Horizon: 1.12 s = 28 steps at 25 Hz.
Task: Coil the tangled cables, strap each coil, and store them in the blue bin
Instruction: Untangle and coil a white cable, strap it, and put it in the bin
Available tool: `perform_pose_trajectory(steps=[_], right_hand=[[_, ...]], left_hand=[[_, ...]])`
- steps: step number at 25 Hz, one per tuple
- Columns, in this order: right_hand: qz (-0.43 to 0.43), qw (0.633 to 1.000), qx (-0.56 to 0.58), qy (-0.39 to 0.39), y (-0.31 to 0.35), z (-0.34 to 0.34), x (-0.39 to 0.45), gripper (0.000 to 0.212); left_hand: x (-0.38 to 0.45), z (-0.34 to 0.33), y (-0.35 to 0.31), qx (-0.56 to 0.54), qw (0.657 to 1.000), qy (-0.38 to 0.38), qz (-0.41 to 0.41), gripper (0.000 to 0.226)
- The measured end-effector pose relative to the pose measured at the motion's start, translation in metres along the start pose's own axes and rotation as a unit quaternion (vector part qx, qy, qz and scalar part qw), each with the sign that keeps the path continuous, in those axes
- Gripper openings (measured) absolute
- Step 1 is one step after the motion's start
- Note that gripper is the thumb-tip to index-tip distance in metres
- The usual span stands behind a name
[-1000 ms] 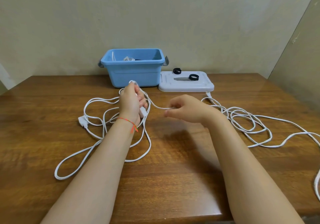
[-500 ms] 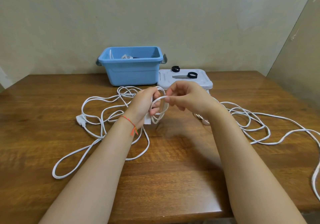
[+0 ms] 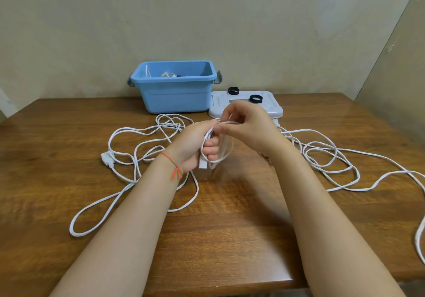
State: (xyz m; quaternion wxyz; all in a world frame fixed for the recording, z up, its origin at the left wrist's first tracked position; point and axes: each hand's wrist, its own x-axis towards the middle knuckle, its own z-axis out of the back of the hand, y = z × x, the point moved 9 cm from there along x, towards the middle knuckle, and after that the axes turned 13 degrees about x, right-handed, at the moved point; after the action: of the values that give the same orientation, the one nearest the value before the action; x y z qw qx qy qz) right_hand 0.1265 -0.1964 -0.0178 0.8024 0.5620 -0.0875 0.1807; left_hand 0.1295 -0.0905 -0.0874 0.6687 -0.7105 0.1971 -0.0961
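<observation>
Early going: left hand (image 3: 195,146) grips a small starting coil (image 3: 217,147), right hand (image 3: 247,127) pinches white cable (image 3: 322,156); straps (image 3: 256,98) unused, blue bin (image 3: 174,95) waits far

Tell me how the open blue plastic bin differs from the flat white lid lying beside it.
The blue plastic bin is a deep, open tub; the flat white lid is shallow and lies flat. The bin holds some white cable inside; the lid carries two black strap rings on top. The bin has grey side latches; the lid shows none. Both rest on the brown wooden table near the wall.
</observation>
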Motion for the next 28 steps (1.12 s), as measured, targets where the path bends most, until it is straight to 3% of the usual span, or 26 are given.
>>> perform_pose_trajectory(steps=[2, 4, 6, 9, 13, 16, 19, 21, 25, 28], right_hand=[[-0.006, 0.999, -0.009, -0.035, -0.003, 0.004, 0.001, 0.029], [-0.056, 0.998, 0.003, -0.005, -0.013, -0.001, 0.002, 0.034], [-0.090, 0.995, 0.022, 0.044, -0.021, -0.013, 0.000, 0.037], [-0.086, 0.995, 0.030, 0.031, -0.022, -0.014, 0.001, 0.046], [-0.095, 0.991, 0.088, -0.016, -0.023, -0.009, 0.001, 0.047], [-0.103, 0.985, 0.128, -0.042, -0.027, -0.009, 0.001, 0.046], [-0.080, 0.994, 0.063, -0.038, -0.027, -0.006, 0.004, 0.043], [-0.081, 0.997, -0.013, 0.010, -0.030, -0.007, 0.003, 0.033], [-0.104, 0.987, -0.085, 0.083, -0.035, -0.009, -0.003, 0.015], [-0.114, 0.981, -0.135, 0.076, -0.037, -0.004, -0.002, 0.024]], left_hand=[[-0.004, -0.009, -0.003, -0.067, 0.996, 0.053, 0.005, 0.035], [-0.005, -0.010, -0.006, -0.115, 0.991, 0.066, 0.003, 0.038], [-0.007, -0.009, -0.006, -0.131, 0.989, 0.074, -0.001, 0.038], [-0.009, -0.012, -0.008, -0.109, 0.989, 0.101, -0.023, 0.034], [-0.004, -0.015, -0.007, -0.055, 0.996, 0.054, -0.046, 0.028], [-0.002, -0.014, -0.006, -0.101, 0.993, 0.018, -0.055, 0.026], [-0.002, -0.007, -0.006, -0.199, 0.979, 0.017, -0.042, 0.025], [-0.003, -0.002, -0.005, -0.239, 0.970, 0.021, -0.025, 0.030], [-0.004, 0.003, -0.002, -0.262, 0.965, 0.031, 0.004, 0.048], [-0.004, -0.003, -0.002, -0.234, 0.970, 0.057, -0.004, 0.042]])
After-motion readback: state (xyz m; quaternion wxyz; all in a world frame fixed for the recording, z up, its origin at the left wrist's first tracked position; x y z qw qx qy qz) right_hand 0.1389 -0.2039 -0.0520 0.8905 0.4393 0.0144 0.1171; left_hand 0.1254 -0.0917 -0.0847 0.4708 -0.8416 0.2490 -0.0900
